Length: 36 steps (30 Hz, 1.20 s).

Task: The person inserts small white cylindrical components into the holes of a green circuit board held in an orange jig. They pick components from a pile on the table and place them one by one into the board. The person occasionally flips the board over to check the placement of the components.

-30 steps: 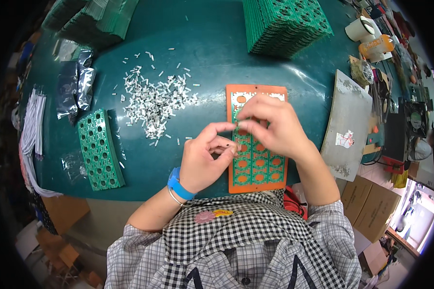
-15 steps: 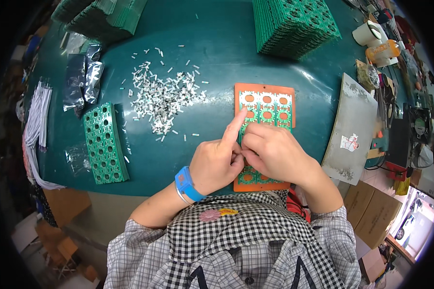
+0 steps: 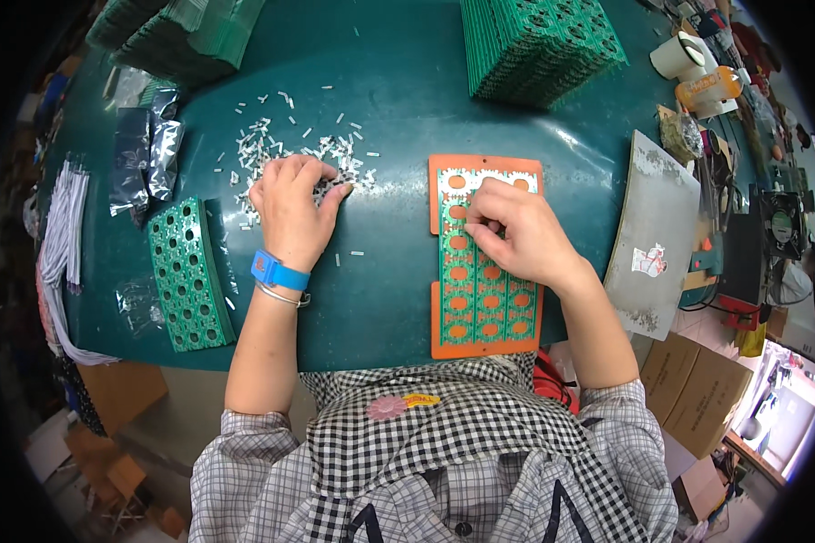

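Note:
My left hand [image 3: 292, 206] is over the loose pile of small white pieces [image 3: 342, 152]. Its thumb stands apart from the bent fingers, whose tips reach down among the pieces. In front of me a green circuit board panel [image 3: 490, 287] with rows of round cutouts lies on an orange plate [image 3: 440, 339]. White parts cover its far end. Close above the panel, my right hand [image 3: 521, 233] has thumb and fingertips pinched together. Anything between those fingertips is too small or hidden to make out.
Green panels stand in tall stacks at the back right [image 3: 543, 54] and back left [image 3: 172, 41]. A lower board stack [image 3: 188, 276], silver-dark bags [image 3: 145, 158] and a bundle of white wires [image 3: 59, 235] lie left. A grey sheet [image 3: 656, 235] leans into the right side.
My left hand has left the panel and moved left to the pile of white pieces. My right hand stays over the panel, slightly farther from me. More of the panel shows now.

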Each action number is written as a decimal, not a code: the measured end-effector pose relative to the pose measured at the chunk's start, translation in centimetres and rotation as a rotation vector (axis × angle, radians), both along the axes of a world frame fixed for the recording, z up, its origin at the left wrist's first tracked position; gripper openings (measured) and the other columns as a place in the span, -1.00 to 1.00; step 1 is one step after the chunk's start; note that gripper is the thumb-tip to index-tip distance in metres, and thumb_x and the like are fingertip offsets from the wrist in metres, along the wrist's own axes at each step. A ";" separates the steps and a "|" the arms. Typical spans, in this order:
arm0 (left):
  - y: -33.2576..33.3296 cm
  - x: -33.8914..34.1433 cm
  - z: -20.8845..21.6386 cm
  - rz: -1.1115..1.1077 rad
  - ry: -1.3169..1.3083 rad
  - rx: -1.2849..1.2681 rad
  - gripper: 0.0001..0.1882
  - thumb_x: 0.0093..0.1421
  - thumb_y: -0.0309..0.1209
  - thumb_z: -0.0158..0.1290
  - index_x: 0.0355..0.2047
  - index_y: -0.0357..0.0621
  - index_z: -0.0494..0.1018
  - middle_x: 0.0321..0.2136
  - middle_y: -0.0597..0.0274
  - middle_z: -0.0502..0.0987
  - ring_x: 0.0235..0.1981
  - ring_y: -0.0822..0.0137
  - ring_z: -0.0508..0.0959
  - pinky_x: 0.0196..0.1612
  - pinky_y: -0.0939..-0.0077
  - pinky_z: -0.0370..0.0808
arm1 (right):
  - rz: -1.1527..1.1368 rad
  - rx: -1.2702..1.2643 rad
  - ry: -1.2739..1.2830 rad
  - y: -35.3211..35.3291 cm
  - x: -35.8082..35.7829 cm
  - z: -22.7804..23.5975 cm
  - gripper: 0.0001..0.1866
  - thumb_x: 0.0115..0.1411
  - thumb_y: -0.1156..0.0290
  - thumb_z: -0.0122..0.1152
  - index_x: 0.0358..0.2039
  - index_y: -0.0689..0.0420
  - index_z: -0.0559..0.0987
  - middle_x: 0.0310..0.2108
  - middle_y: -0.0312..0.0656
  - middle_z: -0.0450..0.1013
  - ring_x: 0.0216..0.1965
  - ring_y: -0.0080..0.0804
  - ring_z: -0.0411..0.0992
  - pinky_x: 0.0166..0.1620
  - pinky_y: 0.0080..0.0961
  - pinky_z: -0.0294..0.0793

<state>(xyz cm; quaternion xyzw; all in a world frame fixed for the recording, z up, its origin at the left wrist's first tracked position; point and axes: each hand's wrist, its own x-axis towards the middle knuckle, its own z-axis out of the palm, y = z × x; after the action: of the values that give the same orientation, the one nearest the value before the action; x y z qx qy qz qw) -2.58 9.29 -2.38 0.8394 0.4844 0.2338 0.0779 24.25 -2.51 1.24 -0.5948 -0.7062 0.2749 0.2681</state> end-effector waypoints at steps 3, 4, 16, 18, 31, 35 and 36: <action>0.1 0.0 -0.2 -0.043 -0.086 0.069 -0.80 -0.01 -0.38 0.37 -0.35 -0.01 0.63 -0.31 0.36 0.61 -0.14 0.21 0.50 -0.01 0.19 0.36 | 0.003 -0.008 0.006 -0.1 0.0 -0.1 -0.88 0.10 0.50 0.28 -0.47 0.19 0.49 -0.38 -0.14 0.45 -0.38 -0.10 0.49 -0.32 -0.24 0.47; 0.3 -0.1 -0.1 -0.065 -0.128 0.101 -0.84 0.02 -0.41 0.35 -0.36 -0.02 0.63 -0.34 0.34 0.62 -0.19 0.24 0.52 -0.07 0.25 0.40 | 0.003 -0.014 0.010 -0.1 0.0 -0.1 -0.89 0.10 0.50 0.28 -0.46 0.19 0.50 -0.38 -0.14 0.45 -0.37 -0.11 0.49 -0.32 -0.24 0.47; 0.3 -1.7 1.5 -0.072 -1.417 -1.255 -0.89 0.35 -0.48 0.00 -0.21 -0.25 0.48 -0.26 0.01 0.61 -0.31 0.34 0.60 -0.31 0.61 0.58 | 0.038 0.063 -0.018 0.0 0.3 -0.6 -0.93 0.13 0.46 0.28 -0.38 0.18 0.59 -0.36 -0.19 0.47 -0.35 -0.16 0.51 -0.30 -0.28 0.51; -0.4 -1.4 1.9 -0.110 -1.504 -1.367 -0.91 0.34 -0.49 -0.01 -0.22 -0.25 0.45 -0.24 -0.01 0.59 -0.29 0.31 0.59 -0.29 0.61 0.60 | 0.034 0.078 -0.034 0.0 0.2 -0.6 -0.92 0.13 0.47 0.27 -0.37 0.17 0.60 -0.36 -0.20 0.47 -0.35 -0.16 0.51 -0.30 -0.28 0.52; -4.4 0.9 2.7 -0.284 -1.452 -1.649 -0.94 0.31 -0.50 -0.02 -0.30 -0.24 0.39 -0.37 0.03 0.53 -0.41 0.34 0.44 -0.35 0.55 0.42 | 0.075 0.150 -0.035 0.1 0.4 -1.5 -0.87 0.07 0.53 0.30 -0.32 0.18 0.60 -0.34 -0.21 0.46 -0.32 -0.15 0.52 -0.29 -0.27 0.53; -5.2 1.5 2.9 -0.239 -1.319 -1.673 -0.93 0.33 -0.48 -0.02 -0.30 -0.22 0.40 -0.42 0.07 0.55 -0.47 0.37 0.47 -0.46 0.63 0.40 | 0.079 0.151 -0.018 0.1 0.6 -1.4 -0.88 0.07 0.54 0.29 -0.33 0.18 0.60 -0.35 -0.20 0.46 -0.32 -0.14 0.52 -0.30 -0.27 0.53; -5.3 1.5 2.8 -0.283 -1.298 -1.689 -0.94 0.37 -0.47 -0.01 -0.26 -0.17 0.44 -0.37 0.16 0.61 -0.46 0.45 0.55 -0.43 0.67 0.46 | 0.078 0.153 -0.014 0.0 0.6 -1.4 -0.88 0.07 0.54 0.29 -0.33 0.18 0.60 -0.35 -0.20 0.46 -0.32 -0.14 0.52 -0.30 -0.27 0.53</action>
<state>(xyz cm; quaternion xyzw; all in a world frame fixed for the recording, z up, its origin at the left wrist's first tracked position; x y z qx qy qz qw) -1.04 3.99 0.41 0.2780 0.2536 0.2133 0.9016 24.82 -2.49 -0.20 -0.5467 -0.7495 0.2263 0.2968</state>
